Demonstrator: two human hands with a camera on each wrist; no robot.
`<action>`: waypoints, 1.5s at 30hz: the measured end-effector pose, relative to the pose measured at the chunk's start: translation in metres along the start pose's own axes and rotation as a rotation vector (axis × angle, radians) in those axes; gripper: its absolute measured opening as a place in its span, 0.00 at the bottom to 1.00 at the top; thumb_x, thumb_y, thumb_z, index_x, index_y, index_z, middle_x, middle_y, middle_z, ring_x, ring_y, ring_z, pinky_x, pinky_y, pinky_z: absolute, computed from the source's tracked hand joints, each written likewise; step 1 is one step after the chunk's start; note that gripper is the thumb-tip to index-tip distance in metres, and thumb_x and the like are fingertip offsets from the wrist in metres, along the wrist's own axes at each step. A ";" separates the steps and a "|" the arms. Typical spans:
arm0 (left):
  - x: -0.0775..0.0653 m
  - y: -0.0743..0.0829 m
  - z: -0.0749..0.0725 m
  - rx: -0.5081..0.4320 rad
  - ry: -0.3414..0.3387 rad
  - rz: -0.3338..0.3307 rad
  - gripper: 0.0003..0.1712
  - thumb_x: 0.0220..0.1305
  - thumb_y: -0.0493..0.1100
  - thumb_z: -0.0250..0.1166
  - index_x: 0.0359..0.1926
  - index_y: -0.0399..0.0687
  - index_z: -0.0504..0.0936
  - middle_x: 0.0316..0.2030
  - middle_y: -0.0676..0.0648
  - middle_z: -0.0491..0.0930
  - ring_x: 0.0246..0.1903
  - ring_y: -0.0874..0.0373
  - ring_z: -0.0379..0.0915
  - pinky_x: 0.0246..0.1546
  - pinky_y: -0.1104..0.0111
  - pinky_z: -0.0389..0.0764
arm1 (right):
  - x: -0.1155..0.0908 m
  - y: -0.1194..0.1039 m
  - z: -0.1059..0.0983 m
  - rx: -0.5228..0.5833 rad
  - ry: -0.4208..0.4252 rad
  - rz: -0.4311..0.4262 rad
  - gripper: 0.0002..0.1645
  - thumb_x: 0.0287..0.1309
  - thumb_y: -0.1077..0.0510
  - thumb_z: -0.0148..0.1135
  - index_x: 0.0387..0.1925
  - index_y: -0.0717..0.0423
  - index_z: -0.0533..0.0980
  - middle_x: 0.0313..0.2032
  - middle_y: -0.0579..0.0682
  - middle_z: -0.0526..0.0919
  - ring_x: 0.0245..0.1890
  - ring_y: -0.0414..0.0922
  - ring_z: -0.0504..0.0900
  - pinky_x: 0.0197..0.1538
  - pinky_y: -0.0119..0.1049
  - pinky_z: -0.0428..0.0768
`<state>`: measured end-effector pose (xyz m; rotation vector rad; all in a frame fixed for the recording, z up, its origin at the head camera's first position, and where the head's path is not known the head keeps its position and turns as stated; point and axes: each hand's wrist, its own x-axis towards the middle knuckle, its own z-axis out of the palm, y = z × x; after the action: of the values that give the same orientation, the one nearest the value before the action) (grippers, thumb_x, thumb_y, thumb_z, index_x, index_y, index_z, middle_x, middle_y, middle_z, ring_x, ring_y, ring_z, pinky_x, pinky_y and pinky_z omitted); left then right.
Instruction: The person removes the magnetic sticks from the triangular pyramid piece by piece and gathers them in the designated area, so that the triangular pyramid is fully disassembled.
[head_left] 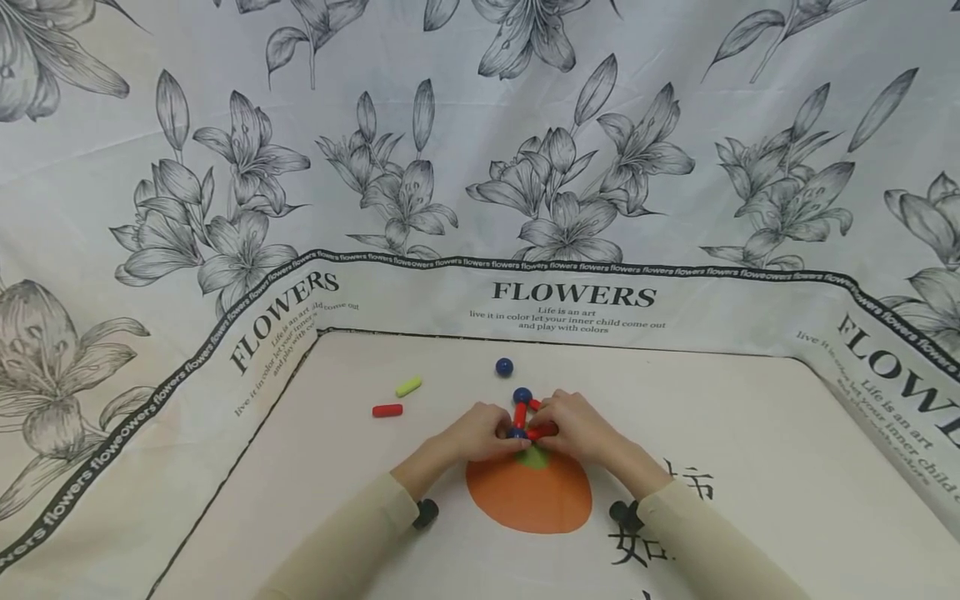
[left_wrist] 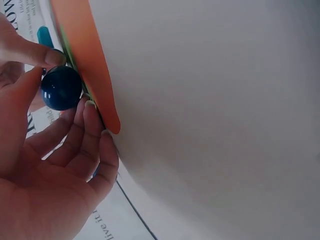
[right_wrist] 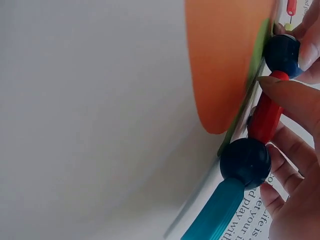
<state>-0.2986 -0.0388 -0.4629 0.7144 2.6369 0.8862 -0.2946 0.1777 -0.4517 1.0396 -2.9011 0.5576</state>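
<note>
My left hand (head_left: pixel 483 432) pinches a blue ball (left_wrist: pixel 61 87) between thumb and fingers, low over the table. A red rod (right_wrist: pixel 268 112) joins that ball, and my right hand (head_left: pixel 573 423) grips this rod. At the rod's other end sits a second blue ball (right_wrist: pixel 245 162), with a teal rod (right_wrist: pixel 215 210) attached to it. In the head view another red rod (head_left: pixel 520 415) runs from the held ball to a blue ball (head_left: pixel 522 396) farther away. Fingers hide part of the joined piece.
A loose blue ball (head_left: pixel 504 367) lies beyond the hands. To the left are a yellow-green rod (head_left: pixel 408 387) and a loose red rod (head_left: pixel 387 410). The white tablecloth (head_left: pixel 337 483) bears an orange fruit print (head_left: pixel 528 496); a flower-patterned cloth (head_left: pixel 420 167) rises behind.
</note>
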 end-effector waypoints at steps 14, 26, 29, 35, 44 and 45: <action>-0.001 0.001 -0.001 -0.011 -0.028 -0.031 0.19 0.69 0.55 0.68 0.45 0.43 0.84 0.22 0.53 0.75 0.22 0.62 0.69 0.23 0.73 0.67 | 0.000 0.001 0.000 -0.024 0.003 -0.005 0.09 0.54 0.58 0.78 0.39 0.47 0.89 0.34 0.38 0.84 0.39 0.41 0.71 0.44 0.41 0.70; -0.005 -0.009 -0.014 0.020 -0.056 -0.063 0.16 0.69 0.51 0.68 0.49 0.46 0.82 0.30 0.52 0.77 0.33 0.60 0.73 0.33 0.71 0.75 | -0.003 0.003 -0.003 -0.031 -0.025 0.010 0.10 0.53 0.57 0.79 0.39 0.45 0.89 0.34 0.36 0.84 0.40 0.40 0.71 0.46 0.42 0.71; -0.007 -0.015 -0.018 0.013 -0.052 -0.068 0.16 0.69 0.51 0.69 0.50 0.47 0.83 0.33 0.52 0.78 0.37 0.59 0.73 0.37 0.70 0.77 | -0.005 0.006 -0.004 -0.037 -0.037 0.013 0.10 0.54 0.56 0.79 0.40 0.45 0.89 0.35 0.36 0.84 0.40 0.41 0.71 0.47 0.42 0.71; -0.008 -0.024 -0.024 -0.016 -0.055 -0.061 0.17 0.69 0.51 0.69 0.52 0.47 0.83 0.35 0.52 0.79 0.38 0.58 0.74 0.38 0.69 0.78 | -0.007 0.007 -0.005 -0.019 -0.050 0.008 0.11 0.54 0.57 0.78 0.41 0.46 0.89 0.36 0.38 0.85 0.42 0.41 0.72 0.47 0.42 0.71; -0.009 -0.031 -0.027 -0.045 -0.067 -0.049 0.19 0.69 0.51 0.68 0.54 0.46 0.82 0.38 0.51 0.78 0.40 0.57 0.73 0.40 0.68 0.78 | -0.009 0.004 -0.008 -0.002 -0.051 0.008 0.14 0.56 0.52 0.77 0.44 0.48 0.88 0.38 0.40 0.85 0.42 0.42 0.73 0.47 0.42 0.70; -0.009 -0.031 -0.027 -0.045 -0.068 -0.049 0.19 0.69 0.51 0.68 0.54 0.46 0.82 0.38 0.51 0.78 0.40 0.57 0.73 0.40 0.68 0.79 | -0.009 0.003 -0.009 0.016 -0.049 0.009 0.14 0.57 0.52 0.76 0.45 0.49 0.87 0.38 0.41 0.84 0.42 0.43 0.73 0.47 0.43 0.69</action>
<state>-0.3132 -0.0783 -0.4603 0.6539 2.5549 0.8893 -0.2902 0.1884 -0.4459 1.0577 -2.9496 0.5644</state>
